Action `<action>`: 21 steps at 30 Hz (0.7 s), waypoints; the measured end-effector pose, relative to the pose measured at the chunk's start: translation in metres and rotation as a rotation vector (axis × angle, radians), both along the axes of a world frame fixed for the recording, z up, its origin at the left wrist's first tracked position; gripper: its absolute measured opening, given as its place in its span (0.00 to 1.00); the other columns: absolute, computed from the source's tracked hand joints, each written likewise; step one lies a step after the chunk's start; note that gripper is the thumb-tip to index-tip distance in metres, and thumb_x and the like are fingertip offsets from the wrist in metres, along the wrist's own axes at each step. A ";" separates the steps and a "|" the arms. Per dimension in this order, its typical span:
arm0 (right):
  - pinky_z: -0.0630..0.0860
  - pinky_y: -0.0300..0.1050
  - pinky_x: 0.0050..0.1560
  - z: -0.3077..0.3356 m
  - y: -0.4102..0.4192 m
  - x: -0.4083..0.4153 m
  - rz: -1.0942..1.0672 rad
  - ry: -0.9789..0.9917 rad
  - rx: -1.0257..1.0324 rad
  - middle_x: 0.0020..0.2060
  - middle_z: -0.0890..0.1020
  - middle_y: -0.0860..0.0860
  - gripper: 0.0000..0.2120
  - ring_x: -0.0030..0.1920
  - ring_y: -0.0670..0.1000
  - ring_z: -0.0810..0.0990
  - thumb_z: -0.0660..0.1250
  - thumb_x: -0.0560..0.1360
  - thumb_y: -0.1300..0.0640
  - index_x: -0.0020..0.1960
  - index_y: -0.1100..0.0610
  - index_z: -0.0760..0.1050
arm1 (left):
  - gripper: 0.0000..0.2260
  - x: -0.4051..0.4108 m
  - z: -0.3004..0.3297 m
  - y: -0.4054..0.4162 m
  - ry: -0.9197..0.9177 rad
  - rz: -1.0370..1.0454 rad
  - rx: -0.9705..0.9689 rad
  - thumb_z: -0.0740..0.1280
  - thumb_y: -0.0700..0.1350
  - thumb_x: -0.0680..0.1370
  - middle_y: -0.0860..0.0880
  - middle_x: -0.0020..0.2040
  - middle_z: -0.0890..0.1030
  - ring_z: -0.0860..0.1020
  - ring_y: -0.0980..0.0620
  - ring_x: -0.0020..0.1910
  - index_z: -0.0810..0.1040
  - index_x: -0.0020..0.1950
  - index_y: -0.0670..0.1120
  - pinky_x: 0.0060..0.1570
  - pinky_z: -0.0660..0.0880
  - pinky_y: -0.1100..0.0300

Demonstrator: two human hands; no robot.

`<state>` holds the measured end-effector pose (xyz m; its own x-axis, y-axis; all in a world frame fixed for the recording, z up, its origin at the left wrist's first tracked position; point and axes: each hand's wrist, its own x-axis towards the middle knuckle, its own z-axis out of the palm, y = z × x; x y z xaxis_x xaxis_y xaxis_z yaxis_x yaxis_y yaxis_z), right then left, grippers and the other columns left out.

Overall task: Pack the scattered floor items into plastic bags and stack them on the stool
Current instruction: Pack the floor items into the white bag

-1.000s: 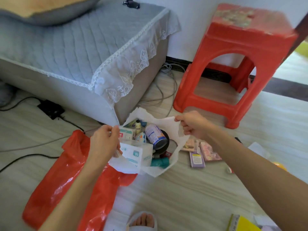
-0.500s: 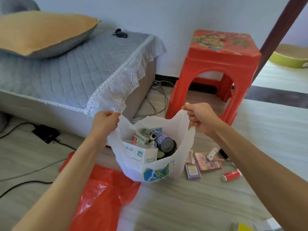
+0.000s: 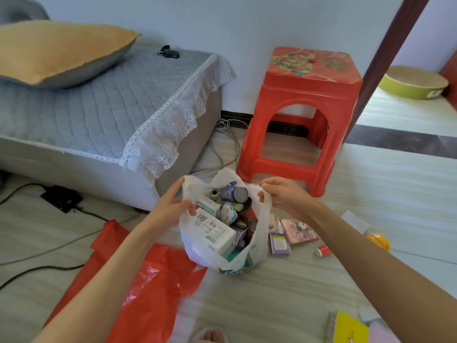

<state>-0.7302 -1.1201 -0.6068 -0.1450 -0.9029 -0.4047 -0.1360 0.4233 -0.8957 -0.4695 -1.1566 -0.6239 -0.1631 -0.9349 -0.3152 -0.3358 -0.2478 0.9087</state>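
Observation:
A white plastic bag (image 3: 258,251) stands on the floor in the middle, filled with a white carton (image 3: 214,231), a can (image 3: 235,193) and several small packs. My left hand (image 3: 173,206) grips the bag's left handle and my right hand (image 3: 282,196) grips its right handle. The mouth of the bag is held apart between them. A red plastic stool (image 3: 309,95) stands just behind the bag, its top bare. A flat red plastic bag (image 3: 148,288) lies on the floor under my left forearm.
Loose items lie right of the bag: a purple box (image 3: 279,243), a pink packet (image 3: 300,231), a red tube (image 3: 322,251), a yellow object (image 3: 379,241). A yellow booklet (image 3: 347,329) sits bottom right. A grey sofa (image 3: 99,115) and cables (image 3: 49,248) fill the left.
The white bag was lifted up by its handles from lying spread on the floor. My hands have since come lower and closer together, and the bag's contents have shifted.

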 end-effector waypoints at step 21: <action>0.70 0.46 0.43 -0.013 0.051 -0.014 -0.057 -0.217 -0.114 0.28 0.75 0.55 0.16 0.35 0.54 0.72 0.59 0.77 0.61 0.32 0.62 0.73 | 0.12 0.015 0.001 0.044 -0.042 0.202 -0.148 0.61 0.42 0.74 0.44 0.28 0.80 0.74 0.45 0.36 0.74 0.30 0.42 0.40 0.70 0.49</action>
<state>-0.7441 -1.0687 -0.6202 -0.1174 -0.9375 -0.3275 0.0862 0.3189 -0.9439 -0.4545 -1.1122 -0.6227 0.0417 -0.9836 -0.1753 -0.3310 -0.1791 0.9265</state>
